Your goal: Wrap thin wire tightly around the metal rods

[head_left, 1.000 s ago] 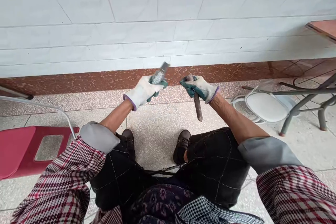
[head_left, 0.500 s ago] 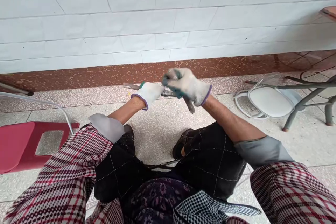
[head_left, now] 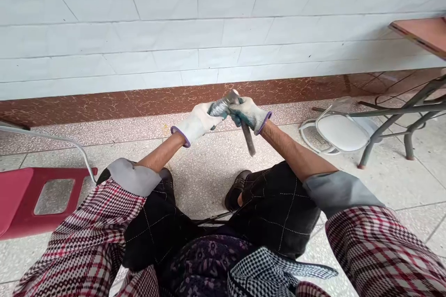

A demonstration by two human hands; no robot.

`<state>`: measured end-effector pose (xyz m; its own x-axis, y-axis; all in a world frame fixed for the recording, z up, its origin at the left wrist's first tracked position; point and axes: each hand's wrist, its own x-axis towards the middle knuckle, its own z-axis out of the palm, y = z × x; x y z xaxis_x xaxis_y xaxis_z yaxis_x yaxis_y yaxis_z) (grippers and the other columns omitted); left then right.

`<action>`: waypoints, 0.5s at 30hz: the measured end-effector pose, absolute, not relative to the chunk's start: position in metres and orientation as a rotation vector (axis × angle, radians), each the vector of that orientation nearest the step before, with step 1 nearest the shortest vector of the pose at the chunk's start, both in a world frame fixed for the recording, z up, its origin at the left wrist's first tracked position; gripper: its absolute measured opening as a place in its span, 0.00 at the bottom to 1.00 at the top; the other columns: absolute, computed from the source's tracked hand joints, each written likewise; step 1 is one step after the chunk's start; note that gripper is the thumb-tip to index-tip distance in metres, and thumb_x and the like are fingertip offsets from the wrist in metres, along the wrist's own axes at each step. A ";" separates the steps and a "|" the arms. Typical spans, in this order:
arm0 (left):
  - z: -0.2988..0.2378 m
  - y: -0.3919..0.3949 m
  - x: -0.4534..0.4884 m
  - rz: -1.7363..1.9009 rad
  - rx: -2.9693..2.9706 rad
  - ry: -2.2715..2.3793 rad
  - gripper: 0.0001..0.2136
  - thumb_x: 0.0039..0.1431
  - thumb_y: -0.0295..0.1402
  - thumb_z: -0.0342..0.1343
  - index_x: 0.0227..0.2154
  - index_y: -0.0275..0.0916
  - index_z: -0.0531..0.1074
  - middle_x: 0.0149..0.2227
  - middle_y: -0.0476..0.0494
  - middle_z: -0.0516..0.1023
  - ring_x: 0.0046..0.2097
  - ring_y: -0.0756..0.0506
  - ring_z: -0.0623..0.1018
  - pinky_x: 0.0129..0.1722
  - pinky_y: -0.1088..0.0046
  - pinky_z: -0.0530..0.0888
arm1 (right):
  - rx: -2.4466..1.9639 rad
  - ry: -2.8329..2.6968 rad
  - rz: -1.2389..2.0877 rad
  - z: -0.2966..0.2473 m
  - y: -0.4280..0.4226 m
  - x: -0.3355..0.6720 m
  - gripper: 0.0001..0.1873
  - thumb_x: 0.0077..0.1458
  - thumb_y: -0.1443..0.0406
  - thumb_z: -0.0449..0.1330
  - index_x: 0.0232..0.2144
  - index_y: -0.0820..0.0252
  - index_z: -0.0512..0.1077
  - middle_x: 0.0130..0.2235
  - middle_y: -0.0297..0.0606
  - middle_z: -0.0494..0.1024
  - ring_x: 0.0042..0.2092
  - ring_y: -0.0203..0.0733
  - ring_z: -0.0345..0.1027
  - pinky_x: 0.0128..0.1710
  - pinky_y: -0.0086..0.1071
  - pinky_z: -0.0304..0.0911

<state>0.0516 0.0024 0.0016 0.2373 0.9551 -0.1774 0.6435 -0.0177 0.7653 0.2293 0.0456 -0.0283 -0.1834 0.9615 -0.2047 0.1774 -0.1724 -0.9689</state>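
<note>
Both hands wear white gloves with green palms and meet in front of my knees. My left hand (head_left: 197,122) is closed around a grey metal piece wound with wire (head_left: 221,105), whose end points up and right. My right hand (head_left: 250,113) is closed on a dark metal rod (head_left: 248,139) that hangs down below the fist. The two fists touch at the wound piece. What passes between them is too small to make out.
A red plastic stool (head_left: 21,202) lies at the left with a thin metal tube above it. At the right are a white round seat (head_left: 339,132), grey metal table legs (head_left: 386,123) and a brown table top (head_left: 423,33). A white tiled wall stands ahead.
The hands were apart a second ago, swept together in a blur, and now rest touching. The wound piece swung flat and back up. The view shifted slightly.
</note>
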 end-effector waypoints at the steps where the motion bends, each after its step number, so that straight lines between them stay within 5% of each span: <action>1: 0.003 0.004 0.050 0.591 1.648 1.516 0.13 0.73 0.36 0.58 0.54 0.35 0.77 0.31 0.45 0.76 0.27 0.51 0.71 0.28 0.72 0.69 | -1.343 -1.344 1.424 -0.025 0.043 0.223 0.13 0.53 0.68 0.66 0.25 0.54 0.64 0.18 0.29 0.64 0.18 0.34 0.54 0.14 0.30 0.55; 6: -0.005 0.016 0.039 0.754 1.404 1.539 0.14 0.72 0.39 0.57 0.53 0.38 0.76 0.28 0.48 0.72 0.22 0.53 0.63 0.21 0.72 0.65 | -1.180 -1.286 1.380 -0.003 0.028 0.204 0.11 0.53 0.62 0.67 0.26 0.53 0.67 0.21 0.29 0.64 0.20 0.34 0.54 0.16 0.31 0.58; 15: -0.021 0.029 0.035 0.740 1.382 1.617 0.16 0.70 0.37 0.55 0.55 0.38 0.75 0.30 0.45 0.76 0.23 0.51 0.66 0.22 0.71 0.68 | -1.146 -1.862 1.309 -0.010 0.002 0.204 0.15 0.50 0.56 0.69 0.26 0.55 0.68 0.24 0.28 0.66 0.25 0.33 0.57 0.22 0.30 0.55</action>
